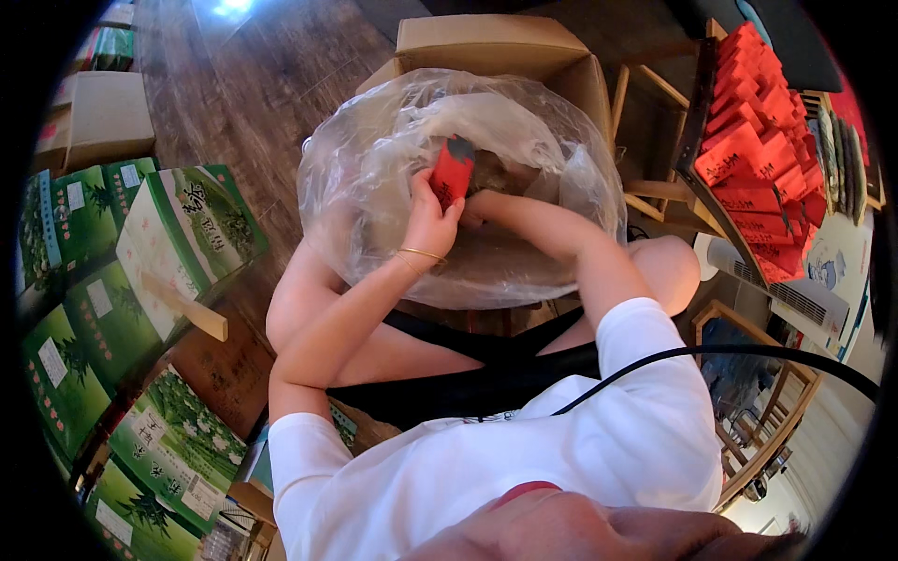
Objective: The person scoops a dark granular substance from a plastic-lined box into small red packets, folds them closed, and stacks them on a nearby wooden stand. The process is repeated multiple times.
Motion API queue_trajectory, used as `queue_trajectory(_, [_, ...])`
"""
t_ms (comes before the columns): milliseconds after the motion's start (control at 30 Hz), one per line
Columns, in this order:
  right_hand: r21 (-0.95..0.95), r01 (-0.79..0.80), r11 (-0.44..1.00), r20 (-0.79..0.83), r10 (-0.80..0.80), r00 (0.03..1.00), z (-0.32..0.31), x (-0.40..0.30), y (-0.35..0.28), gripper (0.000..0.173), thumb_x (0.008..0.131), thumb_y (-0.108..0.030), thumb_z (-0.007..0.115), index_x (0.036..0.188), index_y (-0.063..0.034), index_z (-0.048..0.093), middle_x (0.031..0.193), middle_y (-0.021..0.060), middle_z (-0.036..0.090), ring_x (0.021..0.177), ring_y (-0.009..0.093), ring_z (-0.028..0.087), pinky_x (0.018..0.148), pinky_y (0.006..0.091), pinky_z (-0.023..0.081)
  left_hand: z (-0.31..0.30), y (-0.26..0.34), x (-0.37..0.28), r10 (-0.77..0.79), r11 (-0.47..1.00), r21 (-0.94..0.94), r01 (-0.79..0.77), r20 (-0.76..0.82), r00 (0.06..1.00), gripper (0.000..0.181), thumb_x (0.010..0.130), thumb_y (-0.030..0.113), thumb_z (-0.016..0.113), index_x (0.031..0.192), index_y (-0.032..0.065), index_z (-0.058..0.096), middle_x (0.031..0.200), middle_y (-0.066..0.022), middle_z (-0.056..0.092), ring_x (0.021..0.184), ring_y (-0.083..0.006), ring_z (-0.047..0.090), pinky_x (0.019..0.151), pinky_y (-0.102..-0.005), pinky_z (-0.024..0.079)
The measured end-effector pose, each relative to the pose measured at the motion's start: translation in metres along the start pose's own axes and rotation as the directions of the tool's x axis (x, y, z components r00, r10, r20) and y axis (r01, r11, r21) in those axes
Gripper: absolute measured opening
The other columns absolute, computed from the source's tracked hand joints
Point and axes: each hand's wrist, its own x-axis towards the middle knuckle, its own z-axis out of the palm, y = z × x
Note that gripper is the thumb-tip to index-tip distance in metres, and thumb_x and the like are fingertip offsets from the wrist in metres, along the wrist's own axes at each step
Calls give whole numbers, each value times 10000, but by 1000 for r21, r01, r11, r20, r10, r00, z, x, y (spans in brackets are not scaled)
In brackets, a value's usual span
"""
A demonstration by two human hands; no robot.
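My left hand [433, 210] grips a small red paper packet [452, 175], which stands tilted with its dark, ragged top end pointing away from me. Dark writing runs along its front. Close beside the packet, my right hand [477, 206] reaches down into a large clear plastic bag [351, 140]. Its fingers are mostly hidden, so whether they hold anything does not show. The bag's mouth spreads wide between my knees, and brownish contents [505, 174] are dimly visible inside. Behind the bag rises an open cardboard box [491, 45].
To the right, a dark-edged tray [733, 228] carries many red packets [761, 154]. Green printed cartons [203, 217] are stacked at left, with a wooden strip [189, 308] jutting out. A black cable [701, 350] crosses my right shoulder. Wooden flooring [231, 105] extends ahead.
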Motion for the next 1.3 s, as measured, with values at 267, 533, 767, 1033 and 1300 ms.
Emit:
queue_trajectory(267, [663, 426, 615, -714, 350, 607, 51, 85, 37, 379, 760, -154, 595, 1132, -85, 566, 1065, 134, 607, 978, 267, 572, 821, 371, 457, 4, 5, 1, -33, 997, -63, 38, 80, 996, 488, 824, 2, 559, 1217, -2, 269, 1088, -150, 445, 928, -216, 505, 807, -303, 437])
queue_trajectory(533, [715, 388, 581, -683, 463, 566, 74, 86, 13, 391, 748, -154, 623, 1128, -79, 576, 1051, 124, 613, 950, 254, 575, 799, 362, 462, -3, 26, 3, -144, 966, -199, 164, 112, 983, 537, 804, 24, 583, 1237, -28, 271, 1180, -223, 417, 1106, -323, 456, 948, -355, 364])
queue_trajectory(767, [753, 376, 540, -651, 529, 545, 84, 85, 11, 401, 736, -155, 648, 1124, -75, 585, 1040, 116, 618, 925, 242, 579, 779, 354, 467, 4, 19, 8, -76, 993, -82, 85, 109, 991, 504, 820, 21, 571, 1222, -17, 268, 1127, -181, 436, 1030, -268, 474, 900, -333, 389])
queue_trajectory(1033, [772, 386, 505, -631, 536, 561, 85, 84, 6, 414, 724, -156, 676, 1120, -70, 595, 1026, 107, 624, 897, 229, 582, 757, 345, 473, 6, 9, 8, -40, 997, -60, 45, 74, 996, 476, 849, -12, 548, 1220, 20, 252, 1070, -95, 451, 959, -156, 490, 821, -282, 443])
queue_trajectory(1300, [785, 398, 474, -618, 554, 558, 87, 83, 5, 427, 711, -157, 704, 1116, -65, 605, 1012, 98, 630, 869, 216, 586, 734, 336, 479, 7, 9, 11, 18, 1000, 10, -18, 38, 999, 474, 850, 9, 559, 1214, 8, 256, 1073, -101, 449, 951, -153, 490, 813, -280, 447])
